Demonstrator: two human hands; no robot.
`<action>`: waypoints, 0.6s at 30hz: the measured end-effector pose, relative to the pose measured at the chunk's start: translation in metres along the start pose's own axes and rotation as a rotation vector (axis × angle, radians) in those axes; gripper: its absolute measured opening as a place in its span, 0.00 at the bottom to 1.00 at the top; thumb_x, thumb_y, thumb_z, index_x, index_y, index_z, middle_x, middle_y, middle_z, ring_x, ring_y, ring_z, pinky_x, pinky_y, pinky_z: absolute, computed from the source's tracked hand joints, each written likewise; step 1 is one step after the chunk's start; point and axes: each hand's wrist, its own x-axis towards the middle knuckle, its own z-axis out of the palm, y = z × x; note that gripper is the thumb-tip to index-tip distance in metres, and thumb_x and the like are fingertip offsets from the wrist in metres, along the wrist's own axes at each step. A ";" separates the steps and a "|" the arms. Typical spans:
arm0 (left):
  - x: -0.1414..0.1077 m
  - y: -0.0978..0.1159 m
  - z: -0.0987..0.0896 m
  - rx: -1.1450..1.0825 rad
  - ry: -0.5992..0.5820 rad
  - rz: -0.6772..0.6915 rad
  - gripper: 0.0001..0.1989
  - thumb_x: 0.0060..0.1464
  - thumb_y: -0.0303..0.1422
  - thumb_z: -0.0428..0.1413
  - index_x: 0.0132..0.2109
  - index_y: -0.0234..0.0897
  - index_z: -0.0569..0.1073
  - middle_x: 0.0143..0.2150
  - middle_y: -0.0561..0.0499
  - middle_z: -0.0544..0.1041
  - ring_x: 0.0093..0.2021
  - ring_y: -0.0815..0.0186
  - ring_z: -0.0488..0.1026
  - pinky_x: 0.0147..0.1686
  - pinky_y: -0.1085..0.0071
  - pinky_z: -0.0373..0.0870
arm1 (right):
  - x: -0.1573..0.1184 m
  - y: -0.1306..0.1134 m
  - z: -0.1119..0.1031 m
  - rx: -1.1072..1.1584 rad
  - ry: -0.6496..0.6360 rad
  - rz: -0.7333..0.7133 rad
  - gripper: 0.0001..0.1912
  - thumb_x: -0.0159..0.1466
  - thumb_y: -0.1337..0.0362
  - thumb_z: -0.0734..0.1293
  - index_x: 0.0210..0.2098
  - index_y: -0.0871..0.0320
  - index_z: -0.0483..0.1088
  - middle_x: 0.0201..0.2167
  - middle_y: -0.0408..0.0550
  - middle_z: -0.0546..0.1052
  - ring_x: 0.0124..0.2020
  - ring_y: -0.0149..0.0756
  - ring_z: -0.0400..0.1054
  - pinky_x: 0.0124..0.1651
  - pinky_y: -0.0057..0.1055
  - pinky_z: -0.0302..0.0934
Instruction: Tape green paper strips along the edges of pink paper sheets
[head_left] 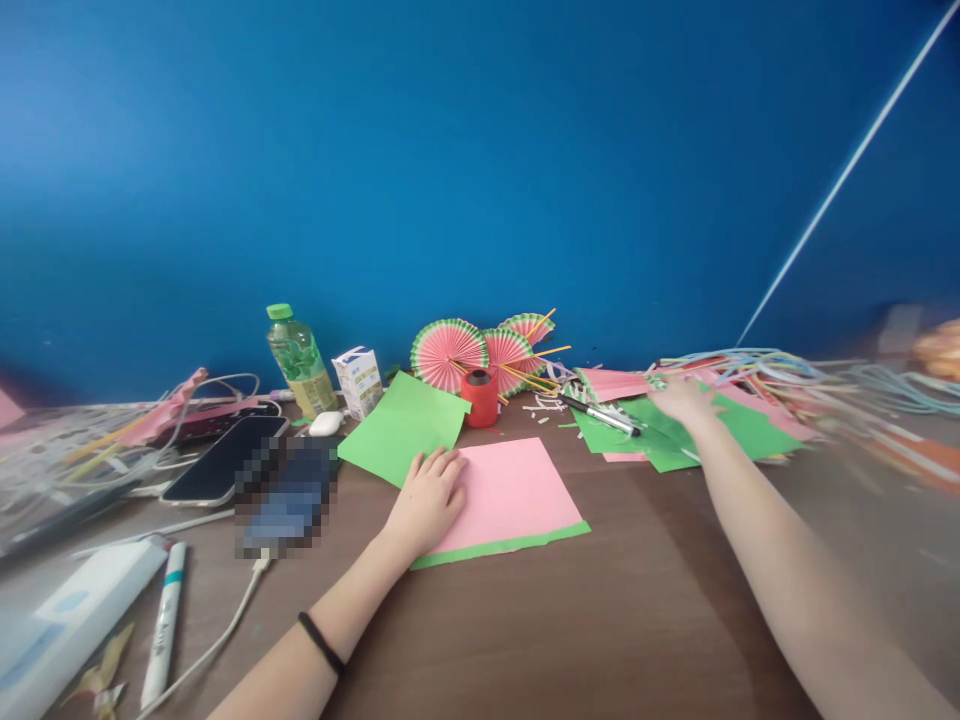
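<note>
My left hand (429, 500) lies flat on the left side of a pink sheet of paper (517, 490), its fingers stretched out. A green strip (510, 545) runs along the sheet's near edge. Just behind that hand is a loose green sheet (409, 425). My right hand (684, 402) reaches out over a pile of green paper (667, 435) and pink pieces; it is slightly blurred, but the fingers look extended and I see nothing held. Close to its fingertips lies a folded pink paper piece with a green-and-white edge (611, 384).
Several pink-and-green paper fans (450, 355) lean by the blue wall, behind a red round container (480, 400). A pen (600, 414) lies beside paper scraps. Leftward are a bottle (301, 362), a small box (358, 382), phones (225, 460), cables and a marker (163, 625).
</note>
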 end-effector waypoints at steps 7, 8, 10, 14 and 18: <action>0.003 -0.004 0.005 0.002 0.010 0.015 0.20 0.57 0.30 0.42 0.55 0.35 0.65 0.60 0.44 0.64 0.62 0.56 0.56 0.61 0.50 0.48 | -0.017 -0.012 0.003 -0.206 -0.330 0.317 0.32 0.61 0.48 0.54 0.59 0.58 0.60 0.59 0.63 0.62 0.57 0.63 0.56 0.50 0.61 0.54; 0.004 -0.004 0.005 0.001 0.010 0.018 0.20 0.56 0.30 0.42 0.55 0.35 0.65 0.60 0.44 0.64 0.62 0.55 0.56 0.61 0.50 0.48 | -0.017 -0.017 0.003 -0.205 -0.361 0.294 0.32 0.61 0.48 0.52 0.60 0.57 0.58 0.60 0.61 0.61 0.58 0.61 0.55 0.52 0.58 0.53; 0.004 -0.004 0.005 0.005 0.007 0.020 0.20 0.57 0.31 0.42 0.55 0.35 0.65 0.61 0.44 0.64 0.62 0.55 0.56 0.61 0.49 0.48 | -0.016 -0.023 0.004 -0.196 -0.385 0.245 0.33 0.61 0.47 0.52 0.61 0.57 0.56 0.60 0.58 0.60 0.59 0.59 0.54 0.54 0.54 0.53; 0.004 -0.005 0.004 0.001 0.016 0.022 0.20 0.57 0.31 0.42 0.55 0.36 0.65 0.60 0.45 0.64 0.62 0.56 0.56 0.61 0.49 0.49 | -0.014 -0.030 0.007 -0.202 -0.432 0.161 0.33 0.58 0.46 0.57 0.58 0.57 0.60 0.59 0.56 0.62 0.59 0.58 0.54 0.55 0.49 0.53; 0.004 -0.005 0.004 -0.007 0.026 0.028 0.20 0.57 0.31 0.42 0.55 0.36 0.65 0.60 0.45 0.65 0.62 0.56 0.56 0.61 0.49 0.49 | -0.016 -0.034 0.010 -0.203 -0.430 0.112 0.36 0.55 0.43 0.60 0.56 0.58 0.63 0.58 0.57 0.64 0.58 0.60 0.54 0.54 0.49 0.54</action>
